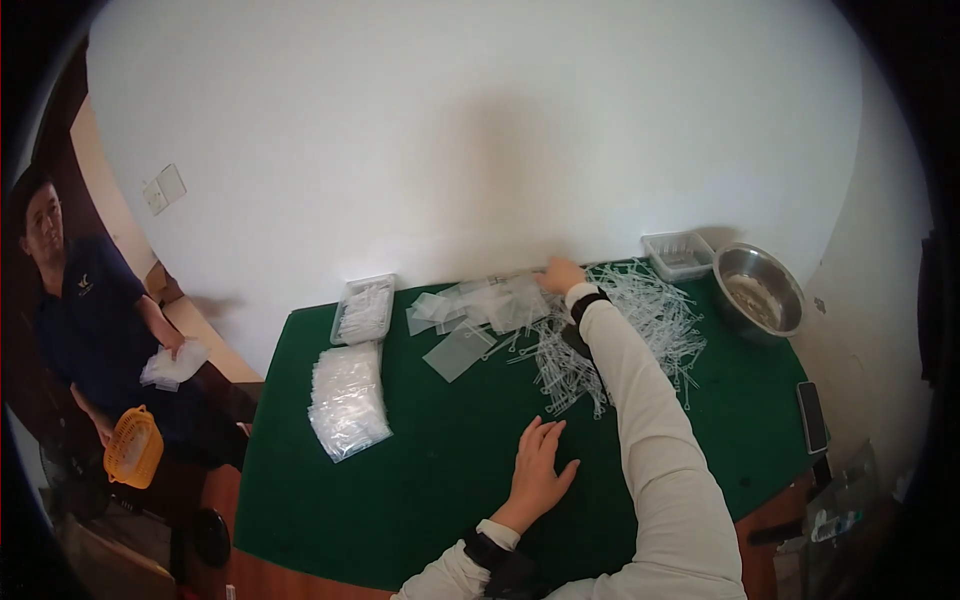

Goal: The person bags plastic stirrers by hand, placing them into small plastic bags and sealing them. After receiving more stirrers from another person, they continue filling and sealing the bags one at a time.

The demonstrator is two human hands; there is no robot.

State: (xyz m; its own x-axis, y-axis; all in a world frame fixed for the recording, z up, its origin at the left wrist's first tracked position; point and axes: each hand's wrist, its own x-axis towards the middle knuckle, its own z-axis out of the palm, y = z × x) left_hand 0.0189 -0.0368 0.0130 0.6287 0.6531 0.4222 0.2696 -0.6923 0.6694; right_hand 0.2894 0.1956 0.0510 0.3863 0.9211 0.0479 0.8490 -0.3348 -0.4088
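My left hand (540, 478) rests on the green tabletop (440, 500) near the middle, its fingers apart and nothing in it. At the table's far edge, my right hand (562, 275) reaches in between loose flat clear plastic bags (495, 305) and a heap of thin clear plastic sticks with looped ends (660, 320). Its fingers touch or nearly touch the bags; their tips are too small to make out. The right forearm crosses over the heap and hides part of it. One single bag (457, 352) lies slightly apart, toward me.
On the left are a white tray of clear sticks (365, 312) and a fanned stack of clear packets (347, 405). A white basket (680, 257), a steel bowl (758, 292) and a phone (812, 418) line the right. At far left a person holds a yellow basket (133, 448) and clear bags (174, 366).
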